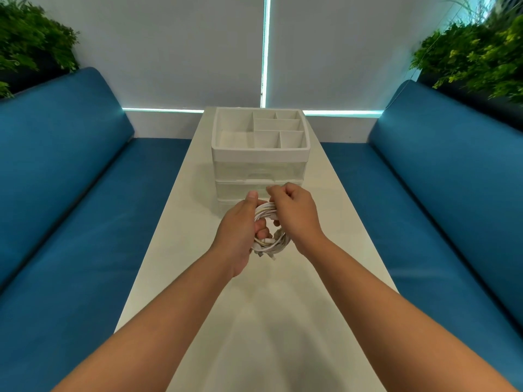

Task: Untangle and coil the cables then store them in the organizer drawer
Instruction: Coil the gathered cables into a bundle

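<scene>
I saw the bundle of cables (pixel 267 233) held above the middle of the desk (pixel 271 321), my left hand (pixel 240 236) curled round it, my right hand (pixel 294 213) pinching a strand; the organizer (pixel 259 154) stood just beyond, drawers closed, toward the far edge

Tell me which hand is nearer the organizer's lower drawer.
Right. The right hand is raised just in front of the lower drawer; the left hand grips the cable bundle lower, nearer the person.
</scene>
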Demonstrator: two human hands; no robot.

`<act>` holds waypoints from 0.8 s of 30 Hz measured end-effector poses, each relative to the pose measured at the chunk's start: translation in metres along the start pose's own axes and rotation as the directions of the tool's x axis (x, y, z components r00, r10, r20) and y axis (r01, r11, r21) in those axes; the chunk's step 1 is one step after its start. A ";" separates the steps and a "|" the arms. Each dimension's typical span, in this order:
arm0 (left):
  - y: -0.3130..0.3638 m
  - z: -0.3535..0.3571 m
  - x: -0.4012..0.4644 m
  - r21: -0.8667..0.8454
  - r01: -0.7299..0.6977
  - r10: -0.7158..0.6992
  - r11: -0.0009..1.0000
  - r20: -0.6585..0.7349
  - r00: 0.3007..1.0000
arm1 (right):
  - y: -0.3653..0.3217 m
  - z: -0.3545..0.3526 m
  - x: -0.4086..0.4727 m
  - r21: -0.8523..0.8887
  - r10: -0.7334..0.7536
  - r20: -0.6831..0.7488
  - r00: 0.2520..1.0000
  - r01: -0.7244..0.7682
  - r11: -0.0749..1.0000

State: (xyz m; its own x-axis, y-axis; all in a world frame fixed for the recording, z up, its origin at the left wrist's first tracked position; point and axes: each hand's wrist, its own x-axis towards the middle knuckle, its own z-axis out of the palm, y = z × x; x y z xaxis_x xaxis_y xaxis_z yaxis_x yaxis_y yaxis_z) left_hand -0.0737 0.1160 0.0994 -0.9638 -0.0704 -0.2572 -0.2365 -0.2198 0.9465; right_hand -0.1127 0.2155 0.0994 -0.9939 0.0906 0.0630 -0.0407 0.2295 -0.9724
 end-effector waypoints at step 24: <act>-0.006 -0.048 0.012 0.254 -0.007 -0.018 0.967 0.099 0.995 | 0.032 -0.015 -0.005 0.156 0.073 0.237 0.969 -0.112 0.982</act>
State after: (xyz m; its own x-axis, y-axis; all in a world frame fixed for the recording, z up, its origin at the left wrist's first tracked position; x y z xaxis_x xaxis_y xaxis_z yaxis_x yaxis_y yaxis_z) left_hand -0.0782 0.0696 0.0810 -0.9668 0.0303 -0.2539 -0.2528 0.0354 0.9669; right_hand -0.1070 0.2368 0.0714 -0.9902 -0.1252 -0.0627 0.0550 0.0645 -0.9964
